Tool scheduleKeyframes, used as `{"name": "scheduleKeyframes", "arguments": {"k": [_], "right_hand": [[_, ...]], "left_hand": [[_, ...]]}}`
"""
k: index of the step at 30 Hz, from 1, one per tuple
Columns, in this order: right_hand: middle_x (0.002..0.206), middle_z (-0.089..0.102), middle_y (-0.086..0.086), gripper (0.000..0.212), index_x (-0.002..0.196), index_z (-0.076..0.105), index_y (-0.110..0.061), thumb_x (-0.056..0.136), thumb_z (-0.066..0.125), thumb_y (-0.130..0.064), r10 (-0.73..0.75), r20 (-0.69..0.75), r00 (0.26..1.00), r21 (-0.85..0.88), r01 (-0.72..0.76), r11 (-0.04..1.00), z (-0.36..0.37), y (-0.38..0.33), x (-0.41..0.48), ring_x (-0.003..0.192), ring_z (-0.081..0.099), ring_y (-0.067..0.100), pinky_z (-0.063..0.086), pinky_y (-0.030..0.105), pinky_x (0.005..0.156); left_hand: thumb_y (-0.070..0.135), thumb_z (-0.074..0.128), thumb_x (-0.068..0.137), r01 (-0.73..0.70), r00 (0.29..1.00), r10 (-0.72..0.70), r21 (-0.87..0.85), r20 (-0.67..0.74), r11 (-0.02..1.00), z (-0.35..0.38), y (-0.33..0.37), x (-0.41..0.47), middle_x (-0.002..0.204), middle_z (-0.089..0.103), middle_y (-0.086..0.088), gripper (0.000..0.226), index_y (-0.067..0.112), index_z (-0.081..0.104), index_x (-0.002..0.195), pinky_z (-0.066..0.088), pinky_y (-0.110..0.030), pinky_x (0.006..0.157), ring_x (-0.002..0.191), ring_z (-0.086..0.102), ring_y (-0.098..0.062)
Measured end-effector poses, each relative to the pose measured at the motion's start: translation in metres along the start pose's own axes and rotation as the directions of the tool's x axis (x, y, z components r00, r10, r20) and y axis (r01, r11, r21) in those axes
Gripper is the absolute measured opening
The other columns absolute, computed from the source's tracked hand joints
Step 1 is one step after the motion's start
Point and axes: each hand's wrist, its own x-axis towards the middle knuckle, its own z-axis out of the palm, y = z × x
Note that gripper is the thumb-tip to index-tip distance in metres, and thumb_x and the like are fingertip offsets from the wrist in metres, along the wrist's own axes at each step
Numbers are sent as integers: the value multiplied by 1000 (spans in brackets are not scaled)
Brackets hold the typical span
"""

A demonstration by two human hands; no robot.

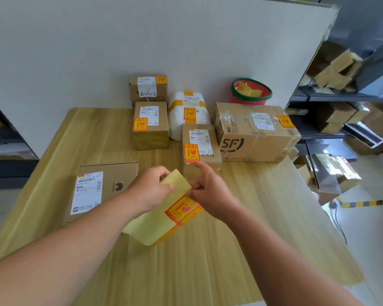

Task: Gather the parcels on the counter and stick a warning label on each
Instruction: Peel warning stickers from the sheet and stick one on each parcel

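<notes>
My left hand point(152, 188) grips the top of a yellow backing strip of orange warning labels point(164, 215) above the wooden counter point(241, 217). My right hand point(210, 193) pinches the same strip at its right edge, index finger stretched toward a small brown box point(202, 149). That box carries an orange label. So do another small box point(150, 127), the box behind it point(148, 88), a white padded parcel point(189, 113) and a large SF carton point(254, 133). A flat Huawei box point(102, 191) at the left shows only a white shipping label.
A red basin with a green rim point(251, 92) holding yellow backing scraps stands behind the SF carton. A white wall point(142, 40) backs the counter. Metal shelves with cardboard boxes point(341, 107) stand to the right, beyond the counter's edge.
</notes>
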Motion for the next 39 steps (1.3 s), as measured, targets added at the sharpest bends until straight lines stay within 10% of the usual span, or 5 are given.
{"name": "scheduleKeyframes", "arguments": {"k": [5, 9, 14, 20, 39], "right_hand": [[84, 57, -11, 36, 107, 52, -24, 79, 64, -5, 36, -58, 998, -270, -50, 962, -15, -9, -5, 79, 58, 13, 49, 26, 62], [92, 63, -4, 22, 90, 59, -27, 81, 61, -8, -99, 1, 995, -476, 88, 875, -19, -28, -4, 82, 59, 18, 49, 29, 67], [88, 64, -13, 20, 87, 63, -32, 84, 61, -13, -225, 45, 973, -575, 209, 791, -19, -45, -4, 94, 58, 14, 31, 34, 95], [102, 65, -11, 19, 99, 65, -33, 86, 62, -20, -301, -59, 952, -598, 208, 774, -21, -49, -4, 108, 50, 16, 23, 35, 102], [78, 64, -9, 7, 89, 64, -24, 90, 60, -29, -182, -194, 964, -163, 151, 975, 4, -46, -22, 76, 59, 12, 48, 30, 65]], "left_hand": [[17, 64, 85, 88, 996, -92, -189, -10, 978, -16, -6, -3, 97, 67, -8, 16, 20, 60, 101, 52, -46, 84, 91, 64, -29], [26, 71, 79, -35, 994, 55, 196, -97, 980, -21, 1, -5, 137, 45, -2, 76, 27, 31, 143, 40, -39, 101, 125, 43, -25], [32, 60, 86, -207, 969, 248, 555, 3, 805, -23, 15, -7, 138, 47, 7, 41, 36, 51, 126, 13, -39, 111, 137, 24, -19], [24, 57, 86, -40, 999, 45, 396, -4, 917, -29, 16, -19, 77, 60, 13, 17, 30, 57, 69, 36, -31, 87, 94, 50, -20], [6, 66, 83, -107, 994, 111, -202, 7, 974, -17, 33, -21, 63, 51, 2, 13, 18, 67, 78, 35, -26, 62, 63, 44, -14]]}}
